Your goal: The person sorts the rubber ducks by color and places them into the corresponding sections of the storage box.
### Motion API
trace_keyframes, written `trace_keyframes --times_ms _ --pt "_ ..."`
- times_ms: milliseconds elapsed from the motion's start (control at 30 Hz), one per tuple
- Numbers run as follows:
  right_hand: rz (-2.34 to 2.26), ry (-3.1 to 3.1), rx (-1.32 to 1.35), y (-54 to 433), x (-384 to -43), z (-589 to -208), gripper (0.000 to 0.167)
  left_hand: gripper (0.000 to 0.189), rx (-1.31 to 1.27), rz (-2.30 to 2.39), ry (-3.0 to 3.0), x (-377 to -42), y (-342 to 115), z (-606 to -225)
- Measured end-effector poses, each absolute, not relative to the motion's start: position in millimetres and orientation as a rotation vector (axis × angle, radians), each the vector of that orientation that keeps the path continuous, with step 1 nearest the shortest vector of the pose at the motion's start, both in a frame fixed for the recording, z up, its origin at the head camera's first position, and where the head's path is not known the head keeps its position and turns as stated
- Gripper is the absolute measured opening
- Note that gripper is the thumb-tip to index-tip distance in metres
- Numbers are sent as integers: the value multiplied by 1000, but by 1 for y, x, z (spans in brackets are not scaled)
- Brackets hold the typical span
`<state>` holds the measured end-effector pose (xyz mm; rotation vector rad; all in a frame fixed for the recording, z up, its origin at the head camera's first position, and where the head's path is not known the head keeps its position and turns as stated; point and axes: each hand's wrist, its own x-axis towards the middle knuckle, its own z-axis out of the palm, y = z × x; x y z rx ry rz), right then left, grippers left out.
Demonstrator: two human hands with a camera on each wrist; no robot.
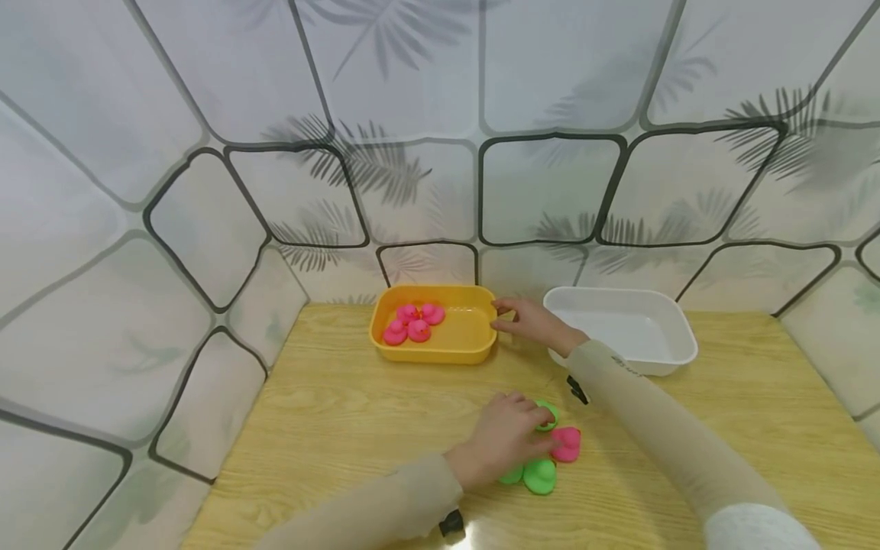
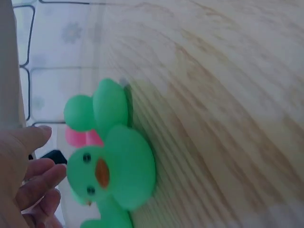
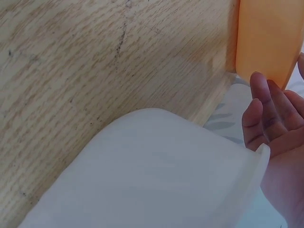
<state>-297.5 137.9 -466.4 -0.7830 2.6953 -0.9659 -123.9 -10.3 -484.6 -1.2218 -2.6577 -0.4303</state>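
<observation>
My left hand (image 1: 505,439) hovers over a loose group of rubber ducks on the table, its fingers loosely bent and holding nothing. Beside it are a green duck (image 1: 540,477), a pink duck (image 1: 567,444) and another green duck (image 1: 548,413), partly hidden by the fingers. In the left wrist view, a green duck (image 2: 128,166) faces the camera close to the fingertips. My right hand (image 1: 532,322) is at the right end of the yellow bin (image 1: 433,356), fingertips at its rim and outer wall. Several pink ducks (image 1: 419,331) lie in the bin's left half.
A white bin (image 1: 622,367) stands to the right of the yellow one, under my right forearm. Behind both bins rises a patterned cloth wall (image 1: 550,191), which continues along the left side. The wooden table (image 1: 330,428) spreads out in front.
</observation>
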Motion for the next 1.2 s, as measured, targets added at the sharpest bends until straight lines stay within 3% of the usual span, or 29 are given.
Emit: trace_keyframes --times_ms 433,1200 --pt "-974 2698 -791 138 -298 -468 53 39 -1085 -336 -2826 -120 13 -485" --pt "-996 2662 -746 140 -300 -470 55 28 -1168 -320 -2845 -123 20 -482"
